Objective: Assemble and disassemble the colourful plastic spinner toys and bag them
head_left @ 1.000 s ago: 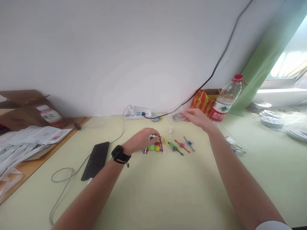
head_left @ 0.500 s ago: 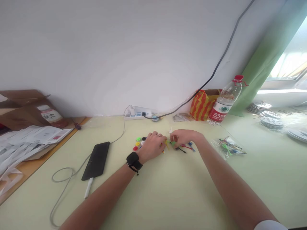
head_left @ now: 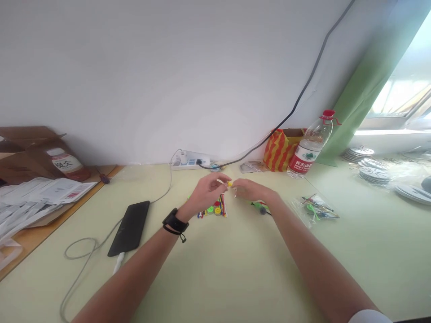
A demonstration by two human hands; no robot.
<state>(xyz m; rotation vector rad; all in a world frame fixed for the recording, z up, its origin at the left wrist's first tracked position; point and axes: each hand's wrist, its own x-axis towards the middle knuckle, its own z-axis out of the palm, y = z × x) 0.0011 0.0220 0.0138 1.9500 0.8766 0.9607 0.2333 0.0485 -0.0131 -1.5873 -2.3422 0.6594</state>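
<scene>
Between my hands, above the table, is a small yellow plastic piece (head_left: 230,184); its exact kind is too small to tell. The thumb and fingertips of my left hand (head_left: 210,192), with a black watch (head_left: 175,221) on the wrist, pinch it from the left. My right hand (head_left: 248,189) has its fingertips closed at the piece's right side. Below my left hand lie round pieces, among them a green one (head_left: 210,209) and a yellow one (head_left: 217,211), beside thin coloured sticks (head_left: 224,207). Partly hidden under my right forearm are green and dark pieces (head_left: 261,207).
A clear bag of coloured parts (head_left: 318,208) lies right. Behind stand a water bottle (head_left: 305,154), a striped bag (head_left: 279,150) and a power strip (head_left: 191,161). At left are a black phone (head_left: 129,229) with its cable, and white packets (head_left: 40,197). Stacked discs (head_left: 373,172) sit far right.
Both hands have lifted away from the pieces on the table and come together, with the yellow piece between them. More round pieces and sticks now show below my left hand.
</scene>
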